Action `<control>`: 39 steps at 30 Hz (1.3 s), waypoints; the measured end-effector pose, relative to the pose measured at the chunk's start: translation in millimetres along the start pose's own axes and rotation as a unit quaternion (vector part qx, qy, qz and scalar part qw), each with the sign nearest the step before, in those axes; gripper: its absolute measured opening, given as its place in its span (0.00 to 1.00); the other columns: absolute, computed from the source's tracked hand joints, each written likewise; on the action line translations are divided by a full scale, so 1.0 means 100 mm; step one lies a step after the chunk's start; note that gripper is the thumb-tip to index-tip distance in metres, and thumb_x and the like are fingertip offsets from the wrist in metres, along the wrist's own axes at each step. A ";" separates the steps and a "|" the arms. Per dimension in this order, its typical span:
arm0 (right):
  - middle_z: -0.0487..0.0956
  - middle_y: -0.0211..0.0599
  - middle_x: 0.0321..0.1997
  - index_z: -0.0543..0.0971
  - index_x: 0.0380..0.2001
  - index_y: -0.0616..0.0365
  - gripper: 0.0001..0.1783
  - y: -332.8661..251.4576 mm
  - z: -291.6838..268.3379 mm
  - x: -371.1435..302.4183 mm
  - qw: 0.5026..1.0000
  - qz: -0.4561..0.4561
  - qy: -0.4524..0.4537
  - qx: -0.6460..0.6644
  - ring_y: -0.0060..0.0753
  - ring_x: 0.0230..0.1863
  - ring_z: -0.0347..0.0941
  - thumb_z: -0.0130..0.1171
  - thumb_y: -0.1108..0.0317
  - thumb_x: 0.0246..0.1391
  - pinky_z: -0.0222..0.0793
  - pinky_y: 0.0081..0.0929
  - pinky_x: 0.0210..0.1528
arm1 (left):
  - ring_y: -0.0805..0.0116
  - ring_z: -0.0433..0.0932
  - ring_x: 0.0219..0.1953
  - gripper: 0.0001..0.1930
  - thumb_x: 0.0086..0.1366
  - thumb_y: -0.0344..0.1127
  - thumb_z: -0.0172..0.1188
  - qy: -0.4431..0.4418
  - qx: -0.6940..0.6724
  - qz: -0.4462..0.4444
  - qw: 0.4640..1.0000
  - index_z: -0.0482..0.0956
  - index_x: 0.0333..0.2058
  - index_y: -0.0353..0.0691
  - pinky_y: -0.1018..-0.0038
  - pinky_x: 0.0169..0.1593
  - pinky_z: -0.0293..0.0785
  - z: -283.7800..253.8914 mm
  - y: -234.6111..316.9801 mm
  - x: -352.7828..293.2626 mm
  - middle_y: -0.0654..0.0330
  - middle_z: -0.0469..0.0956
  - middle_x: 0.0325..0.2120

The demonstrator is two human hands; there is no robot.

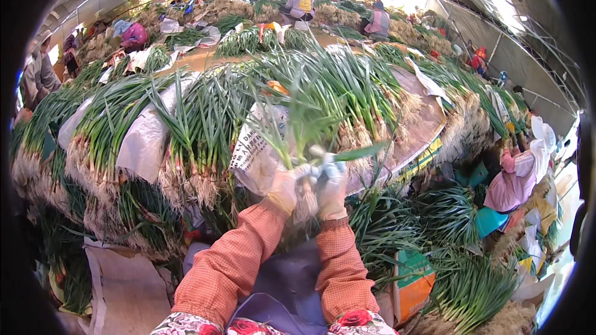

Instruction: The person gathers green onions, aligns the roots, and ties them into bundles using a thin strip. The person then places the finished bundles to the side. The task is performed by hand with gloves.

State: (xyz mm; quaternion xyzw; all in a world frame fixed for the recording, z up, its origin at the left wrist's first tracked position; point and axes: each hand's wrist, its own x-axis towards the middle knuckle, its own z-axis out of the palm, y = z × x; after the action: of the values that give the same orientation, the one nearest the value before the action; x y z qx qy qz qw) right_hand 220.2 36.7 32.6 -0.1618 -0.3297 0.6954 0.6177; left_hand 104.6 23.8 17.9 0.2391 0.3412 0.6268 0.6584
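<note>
My left hand, in a pale thin glove, is closed around the lower stems of a small bunch of green garlic. The bunch stands upright, its pale roots hanging down between my hands and its leaves smeared by motion. My right hand, also gloved, is at the right side of the same bunch; its fingers are blurred and bent near the stems, with bluish wrapping on the fingertips. Just beyond my hands lies a printed white sack, with rows of green garlic on the raised heap behind.
More green garlic lies in bunches to the left, separated by white sheets. Loose bunches and an orange-green cardboard piece lie at lower right. A person in pink works at the right; others sit farther back.
</note>
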 end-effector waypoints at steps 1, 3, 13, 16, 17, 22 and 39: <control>0.74 0.28 0.25 0.77 0.44 0.64 0.14 -0.11 0.14 -0.08 0.995 -0.095 0.012 -0.004 0.20 0.26 0.70 0.52 0.63 0.66 0.71 0.18 0.28 | 0.72 0.79 0.26 0.15 0.62 0.24 0.59 0.030 -0.033 0.015 0.999 0.74 0.49 0.36 0.83 0.18 0.69 -0.03 0.01 0.03 0.55 0.82 0.31; 0.77 0.32 0.35 0.74 0.52 0.61 0.19 -0.28 -0.29 0.22 0.958 -0.261 0.066 0.098 0.24 0.30 0.73 0.59 0.63 0.61 0.79 0.27 0.40 | 0.71 0.79 0.24 0.14 0.63 0.23 0.58 0.075 -0.100 0.045 0.991 0.75 0.47 0.35 0.83 0.18 0.70 0.05 0.06 0.08 0.55 0.82 0.29; 0.82 0.36 0.35 0.79 0.44 0.66 0.16 -0.80 -1.42 1.79 0.716 0.033 0.085 -0.692 0.28 0.33 0.76 0.61 0.65 0.57 0.70 0.27 0.37 | 0.67 0.78 0.30 0.21 0.69 0.34 0.53 -0.105 -0.144 0.101 0.979 0.67 0.59 0.34 0.74 0.29 0.75 0.40 0.41 -0.22 0.52 0.81 0.35; 0.82 0.50 0.33 0.79 0.42 0.60 0.17 -0.70 -1.06 1.55 0.652 -0.059 0.076 -0.752 0.42 0.34 0.79 0.60 0.60 0.55 0.73 0.36 0.38 | 0.67 0.81 0.36 0.22 0.69 0.33 0.55 -0.201 -0.157 0.140 0.957 0.65 0.59 0.34 0.78 0.29 0.75 0.14 0.56 -0.08 0.49 0.81 0.40; 0.82 0.55 0.32 0.80 0.38 0.59 0.15 -0.70 -0.84 1.35 0.558 -0.139 0.104 -0.811 0.50 0.34 0.80 0.58 0.59 0.55 0.75 0.41 0.38 | 0.66 0.81 0.37 0.22 0.68 0.33 0.55 -0.189 -0.119 0.119 0.967 0.65 0.59 0.34 0.78 0.29 0.75 0.09 0.58 -0.03 0.48 0.81 0.41; 0.74 0.42 0.13 0.73 0.31 0.51 0.03 -0.49 -0.58 0.58 0.512 -0.347 0.047 -0.784 0.51 0.16 0.73 0.55 0.66 0.54 0.69 0.46 0.20 | 0.63 0.82 0.43 0.22 0.66 0.28 0.58 -0.115 0.009 0.056 0.992 0.67 0.58 0.35 0.76 0.32 0.78 0.18 0.30 0.34 0.49 0.80 0.44; 0.83 0.46 0.35 0.78 0.37 0.51 0.14 -0.85 -1.71 1.24 0.516 -0.054 0.156 -0.840 0.50 0.38 0.80 0.56 0.53 0.59 0.73 0.43 0.40 | 0.71 0.78 0.32 0.19 0.65 0.31 0.59 -0.257 -0.182 -0.027 0.949 0.70 0.54 0.36 0.71 0.34 0.78 0.24 0.19 0.28 0.65 0.77 0.27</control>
State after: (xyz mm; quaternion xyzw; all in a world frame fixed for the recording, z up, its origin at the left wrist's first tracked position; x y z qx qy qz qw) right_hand 369.2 202.8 -13.7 -0.6935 -0.6667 0.0237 0.2719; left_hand 109.6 55.9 43.3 0.2591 0.0470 0.5778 0.7725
